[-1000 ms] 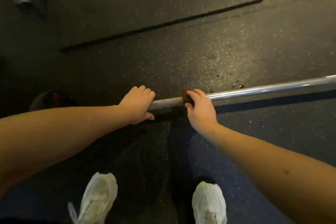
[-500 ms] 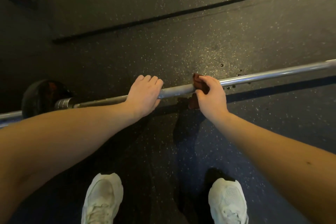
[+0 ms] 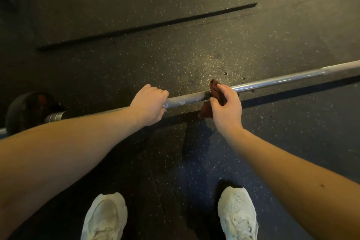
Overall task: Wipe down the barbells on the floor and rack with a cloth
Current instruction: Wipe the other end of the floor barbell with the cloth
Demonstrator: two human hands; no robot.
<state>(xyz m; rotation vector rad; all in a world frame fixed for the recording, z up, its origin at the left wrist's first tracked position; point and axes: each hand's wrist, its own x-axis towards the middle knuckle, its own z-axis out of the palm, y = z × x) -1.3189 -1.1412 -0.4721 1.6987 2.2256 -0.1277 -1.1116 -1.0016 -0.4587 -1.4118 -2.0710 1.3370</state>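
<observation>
A long steel barbell [image 3: 276,81] lies low across the dark rubber floor, running from lower left to upper right. My left hand [image 3: 149,104] is wrapped over the shaft near its middle. To the right of it, my right hand [image 3: 227,106] presses a dark red-brown cloth [image 3: 214,88] around the shaft; a fold of the cloth hangs below the bar. A short grey stretch of shaft shows between the two hands. A black weight plate [image 3: 25,110] sits on the bar's left end, beside the steel collar [image 3: 55,117].
Speckled black rubber floor [image 3: 175,48] with a dark seam line beyond the bar. A few dark droplets [image 3: 225,73] lie on the floor just past the cloth. My two white sneakers [image 3: 106,218] stand close below the bar. Dark equipment bases at the top edge.
My right hand with the cloth has slid right along the shaft, away from my left hand. The view has shifted, and the weight plate on the left now shows.
</observation>
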